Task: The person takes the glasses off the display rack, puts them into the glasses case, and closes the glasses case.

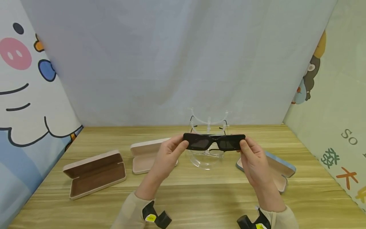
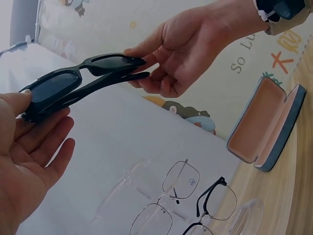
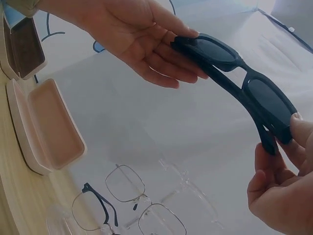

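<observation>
Black sunglasses with dark rectangular lenses are held up in front of a clear display stand. My left hand pinches one end of the frame between thumb and fingers. At the other end, my right hand pinches the frame the same way. Both wrist views show the temples of the sunglasses folded in behind the lenses. Behind the hands, thin-rimmed eyeglasses and dark-templed eyeglasses sit on the stand, partly hidden by the sunglasses in the head view.
An open case with brown lining lies at the left of the wooden table. An open pale pink case stands nearer the middle, partly behind the left hand. At the right is an open blue case, partly covered by the right hand.
</observation>
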A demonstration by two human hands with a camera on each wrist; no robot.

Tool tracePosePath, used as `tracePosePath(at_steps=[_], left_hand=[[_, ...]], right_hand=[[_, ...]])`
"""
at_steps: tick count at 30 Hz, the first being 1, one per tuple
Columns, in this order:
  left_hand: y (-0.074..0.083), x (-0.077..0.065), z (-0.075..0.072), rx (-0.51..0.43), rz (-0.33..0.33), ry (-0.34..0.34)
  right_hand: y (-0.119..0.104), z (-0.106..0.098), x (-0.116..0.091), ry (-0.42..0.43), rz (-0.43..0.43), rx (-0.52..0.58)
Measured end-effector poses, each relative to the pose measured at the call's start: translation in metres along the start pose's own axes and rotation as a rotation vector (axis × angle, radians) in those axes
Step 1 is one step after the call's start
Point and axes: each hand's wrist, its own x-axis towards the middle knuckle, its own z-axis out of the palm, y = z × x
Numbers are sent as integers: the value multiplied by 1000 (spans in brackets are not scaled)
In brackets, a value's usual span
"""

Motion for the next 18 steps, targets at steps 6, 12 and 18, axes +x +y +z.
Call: tracePosePath(at_steps=[6, 12, 18], left_hand=[[-1, 0, 1, 23, -1, -25], [-8, 2, 7, 26, -41, -35], [-24, 7, 19, 9, -86, 59]], right_hand=[[3, -6, -1, -20, 3, -12], [4, -17, -6, 23, 58, -147], [2, -32, -12, 133, 77, -225]])
